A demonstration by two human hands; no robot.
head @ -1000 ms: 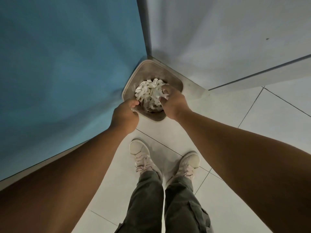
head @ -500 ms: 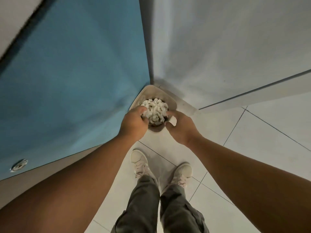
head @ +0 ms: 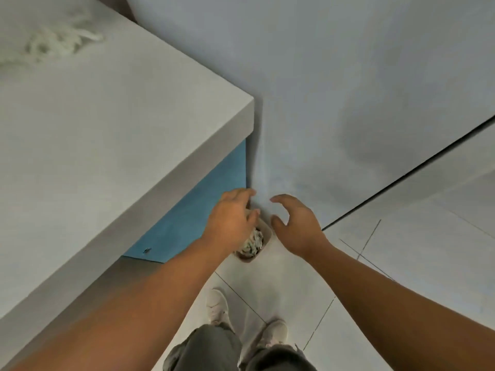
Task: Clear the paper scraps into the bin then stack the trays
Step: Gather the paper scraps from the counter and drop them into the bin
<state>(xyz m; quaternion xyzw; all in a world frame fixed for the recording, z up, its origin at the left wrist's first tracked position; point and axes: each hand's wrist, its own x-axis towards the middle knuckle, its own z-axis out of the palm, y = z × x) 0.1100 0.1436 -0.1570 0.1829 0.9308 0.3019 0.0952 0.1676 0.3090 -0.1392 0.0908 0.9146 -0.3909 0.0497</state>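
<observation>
A small beige bin [head: 263, 238] stands on the floor in the corner between the blue cabinet side and the wall, heaped with white paper scraps [head: 251, 243]. My left hand [head: 230, 220] hovers above the bin and hides most of it, fingers spread and holding nothing. To the right of the bin my right hand [head: 296, 223] is raised with loosely curved fingers, also empty. More white scraps [head: 59, 42] lie blurred on the grey tabletop at the upper left. No trays are in view.
The grey table [head: 107, 145] fills the left, its corner at centre above a blue panel [head: 192, 218]. A pale wall [head: 348, 89] runs along the right. My feet in light shoes [head: 218, 307] stand on white floor tiles [head: 401, 277].
Both hands have let go of the scraps in the bin and lifted away, fingers opening. The view has risen, so the tabletop now shows and the bin looks smaller.
</observation>
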